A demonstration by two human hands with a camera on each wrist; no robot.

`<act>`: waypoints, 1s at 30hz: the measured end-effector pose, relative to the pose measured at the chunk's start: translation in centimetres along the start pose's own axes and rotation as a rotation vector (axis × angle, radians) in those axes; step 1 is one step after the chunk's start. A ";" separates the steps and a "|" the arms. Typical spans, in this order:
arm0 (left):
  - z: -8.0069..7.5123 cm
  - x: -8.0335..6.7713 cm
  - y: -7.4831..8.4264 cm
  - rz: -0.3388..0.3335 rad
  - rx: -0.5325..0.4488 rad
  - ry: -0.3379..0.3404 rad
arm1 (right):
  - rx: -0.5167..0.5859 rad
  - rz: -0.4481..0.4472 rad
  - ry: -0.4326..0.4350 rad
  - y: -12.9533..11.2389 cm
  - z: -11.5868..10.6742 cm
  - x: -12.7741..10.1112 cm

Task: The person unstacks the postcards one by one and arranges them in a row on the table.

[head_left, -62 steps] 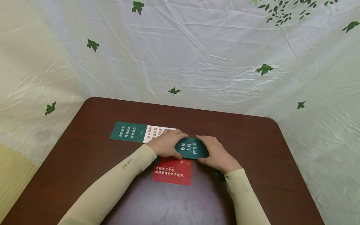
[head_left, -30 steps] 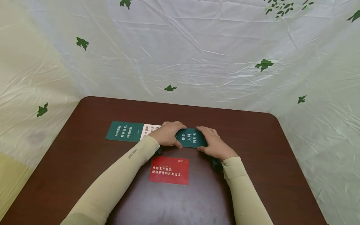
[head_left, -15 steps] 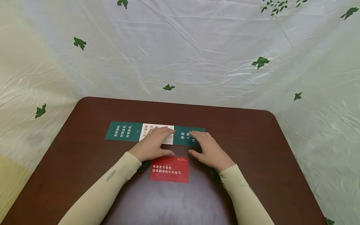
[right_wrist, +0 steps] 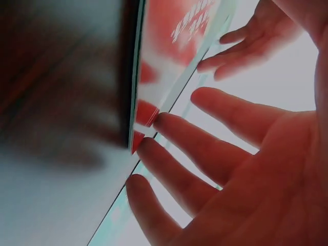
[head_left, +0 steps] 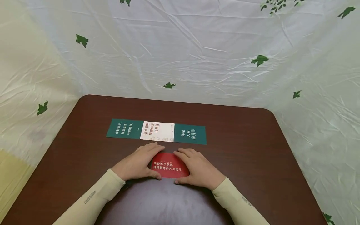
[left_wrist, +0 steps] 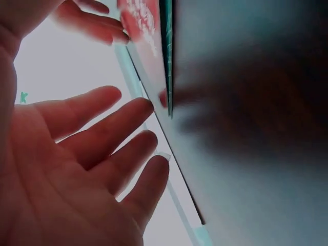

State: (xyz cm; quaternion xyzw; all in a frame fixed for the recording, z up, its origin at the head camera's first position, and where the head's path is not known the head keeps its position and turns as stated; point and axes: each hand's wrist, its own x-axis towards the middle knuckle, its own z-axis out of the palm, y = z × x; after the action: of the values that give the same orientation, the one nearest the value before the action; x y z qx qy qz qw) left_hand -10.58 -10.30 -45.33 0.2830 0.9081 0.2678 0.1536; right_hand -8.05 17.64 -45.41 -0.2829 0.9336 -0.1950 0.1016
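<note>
Head view: the red card [head_left: 169, 165] lies on the counter [head_left: 239, 131], with the left hand [head_left: 135, 163] at its 9 o'clock and the right hand [head_left: 200, 168] at its 3 o'clock; both grips are relaxed, thumbs parted from fingers, pinching nothing. A green card [head_left: 125, 128] at its 10 o'clock, a white card [head_left: 157, 131] at 11 and a second green card [head_left: 190, 135] at 1 form an edge-to-edge row.

Left wrist view: the left hand's fingers extend straight; the red card is at 12 o'clock.

Right wrist view: the right hand's fingertips reach the red card's edge; I cannot tell whether they touch.
</note>
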 end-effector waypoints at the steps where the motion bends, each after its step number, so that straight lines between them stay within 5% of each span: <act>1: 0.1 -0.1 0.0 -0.004 -0.001 -0.008 | -0.008 0.000 -0.005 -0.2 0.1 0.0; 20: 0.7 0.0 -0.1 0.064 0.052 0.023 | -0.058 -0.008 0.041 -0.3 0.1 0.2; 30: 0.1 3.5 1.0 0.088 0.076 0.024 | -0.037 0.028 0.089 2.0 -1.7 0.3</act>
State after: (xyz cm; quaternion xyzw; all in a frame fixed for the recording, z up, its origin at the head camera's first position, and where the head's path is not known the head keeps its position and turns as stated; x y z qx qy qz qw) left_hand -12.90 -7.47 -45.24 0.3252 0.9060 0.2429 0.1199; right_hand -9.78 19.57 -44.73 -0.2625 0.9446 -0.1886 0.0577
